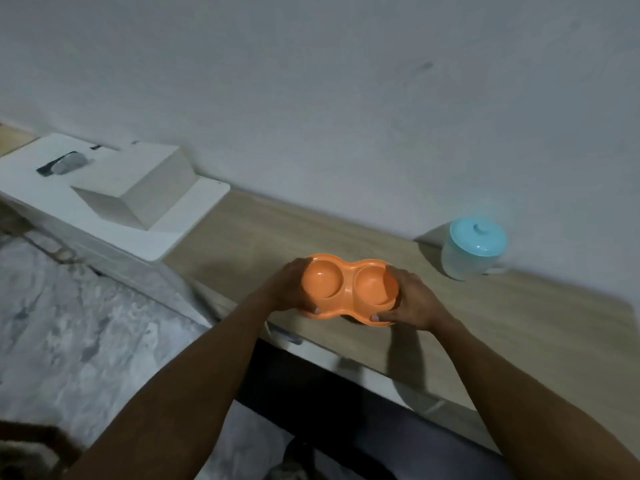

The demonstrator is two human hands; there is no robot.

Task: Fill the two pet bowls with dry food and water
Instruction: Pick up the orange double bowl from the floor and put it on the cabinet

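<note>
Fingers (300, 264) of the left hand (285, 287) curl round the left end of the orange double bowl (348, 289), with the thumb on the near rim. The right hand (414, 301) grips the opposite end the same way, its thumb also pressed to the near rim. Between the two hands the double bowl sits over the front part of the surface (519, 327), close to its near edge. I cannot tell whether it rests there or is held just above.

The surface is a long matte top of pale wood grain, set against a plain grey-white wall (346, 98) with a few faint marks. Its front edge runs slantwise across the view, with dark space beneath.

The double bowl is smooth moulded plastic, two round wells joined at a narrow waist, both showing plain orange inside. At the back right, near the wall and well apart from the hands, stands a translucent round jar (464, 261) with a light blue knobbed lid (479, 239).

To the left a white board (197, 216) overlaps the end of the surface and carries a white block-shaped box (138, 192). A small dark object (64, 164) lies farther back, too blurred to name.

Open wood stretches between the double bowl and the jar, and leftward toward the board. At lower left the floor (69, 323) is marbled grey and white.
</note>
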